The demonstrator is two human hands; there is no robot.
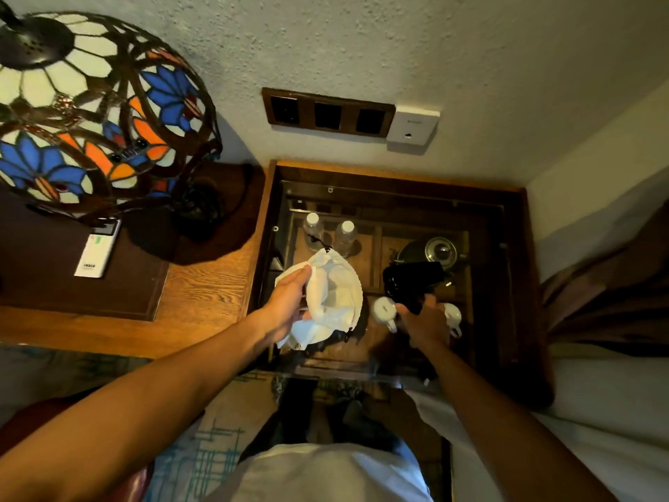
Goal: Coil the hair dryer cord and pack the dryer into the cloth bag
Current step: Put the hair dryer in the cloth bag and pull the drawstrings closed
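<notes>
My left hand (286,309) grips a white cloth bag (335,298) and holds it up with its mouth spread, a dark drawstring hanging from its far edge. To its right, my right hand (425,322) is closed around the handle of a black hair dryer (412,279), whose barrel lies level and a short gap away from the bag. Both are held above a glass-topped wooden cabinet (514,284). The dryer's cord is hidden from view.
Under the glass stand two water bottles (345,235), a dark kettle (434,250) and white cups (383,311). A stained-glass lamp (97,114) and a white remote (96,250) sit on the desk at left. Wall sockets (327,114) are behind; a white bed (597,411) is at right.
</notes>
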